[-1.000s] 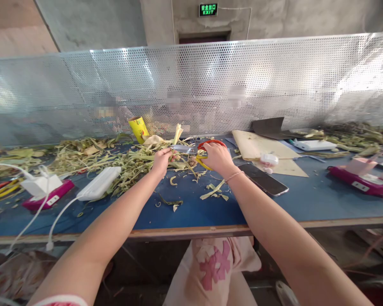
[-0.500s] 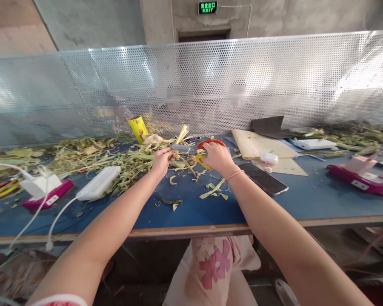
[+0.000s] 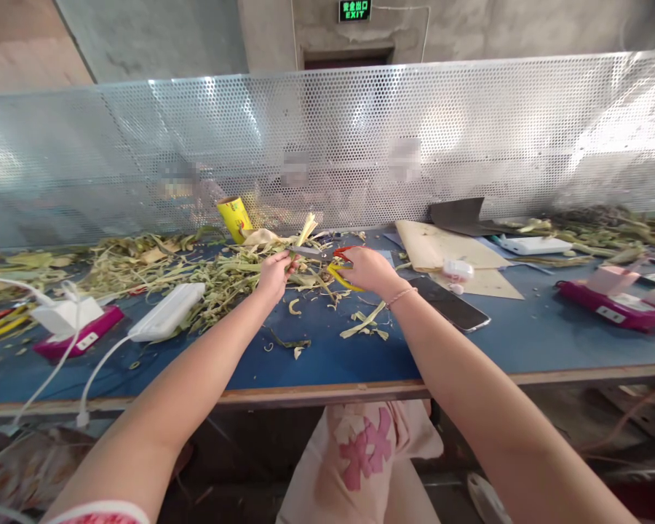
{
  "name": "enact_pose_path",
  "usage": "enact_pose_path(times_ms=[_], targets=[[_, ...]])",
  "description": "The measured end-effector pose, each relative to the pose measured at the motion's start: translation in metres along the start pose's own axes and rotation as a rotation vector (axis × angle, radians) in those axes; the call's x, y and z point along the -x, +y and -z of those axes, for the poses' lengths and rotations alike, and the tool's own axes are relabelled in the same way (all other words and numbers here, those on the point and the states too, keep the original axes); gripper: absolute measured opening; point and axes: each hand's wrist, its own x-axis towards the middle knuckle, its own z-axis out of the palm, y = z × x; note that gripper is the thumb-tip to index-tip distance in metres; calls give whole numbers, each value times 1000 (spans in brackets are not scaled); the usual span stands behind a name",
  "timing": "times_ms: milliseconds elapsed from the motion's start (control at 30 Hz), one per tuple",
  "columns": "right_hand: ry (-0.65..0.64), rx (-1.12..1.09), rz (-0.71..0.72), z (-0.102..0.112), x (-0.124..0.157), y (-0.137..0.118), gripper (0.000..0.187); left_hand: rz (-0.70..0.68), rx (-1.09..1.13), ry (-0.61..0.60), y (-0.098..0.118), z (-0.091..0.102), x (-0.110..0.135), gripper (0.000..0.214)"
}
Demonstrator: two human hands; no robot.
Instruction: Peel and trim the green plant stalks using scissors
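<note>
My right hand [image 3: 370, 271] is closed round the red and yellow handles of a pair of scissors [image 3: 335, 263], whose blades point left. My left hand [image 3: 274, 274] pinches a pale husk piece [image 3: 306, 230] that sticks up above the blades. Both hands hover over the blue table [image 3: 327, 356], just in front of a heap of green and yellow husk strips [image 3: 218, 276]. Loose cut strips [image 3: 367, 324] lie on the table below my right wrist.
A phone [image 3: 450, 303] lies right of my right hand, beside a small white object [image 3: 456, 269] on brown card [image 3: 442, 255]. Left: a white power bank [image 3: 168, 311] with cable and a pink scale [image 3: 76, 338]. Right: another pink scale [image 3: 611, 306]. A yellow roll [image 3: 234, 218] stands by the perforated metal screen [image 3: 469, 138].
The scissor handles have closed together in my right hand; the red loop that stood open above my fingers has dropped. Both hands stay in place over the husk heap.
</note>
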Motion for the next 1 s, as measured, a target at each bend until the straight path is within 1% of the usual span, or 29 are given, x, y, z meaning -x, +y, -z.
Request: enact_pose_path(times_ms=[100, 200, 333, 400, 433, 500, 567, 667, 700, 733, 767, 867, 900, 933, 1000], targets=[[-60, -15, -10, 1, -1, -1, 27, -26, -13, 0, 0, 0, 0, 15], [-28, -35, -29, -1, -2, -2, 28, -39, -23, -8, -1, 1, 0, 16], [-15, -85, -174, -6, -3, 0, 31, -49, -86, -35, -2, 2, -3, 19], [-44, -79, -229, -9, -4, 4, 32, -52, -110, -59, -3, 2, -4, 21], [-64, -69, -235, -11, -5, 6, 34, -45, -108, -67, -4, 2, -4, 23], [-115, -40, -212, -15, -5, 9, 37, -9, -87, -96, -5, 1, -3, 27], [-188, -23, -165, -17, -4, 10, 37, 25, -83, -155, -7, -1, -1, 29], [-322, -54, -78, -15, -2, 6, 38, 43, -150, -236, -8, -2, 4, 30], [-332, -72, -54, -13, -1, 4, 38, 42, -180, -253, -8, -2, 5, 30], [-303, -93, -42, -10, -1, 1, 36, 43, -206, -274, -7, -3, 7, 30], [-243, -121, -43, -8, -1, -1, 34, 45, -223, -303, -7, -3, 8, 28], [18, -306, -110, -7, -4, -7, 23, 78, -210, -460, -3, -3, 12, 25], [84, -403, -131, -8, -6, -9, 23, 100, -196, -521, -1, -3, 14, 24], [134, -508, -129, -10, -7, -11, 27, 122, -186, -578, 1, -3, 15, 23], [175, -731, -83, -17, -10, -15, 33, 163, -189, -669, 2, -3, 19, 18]])
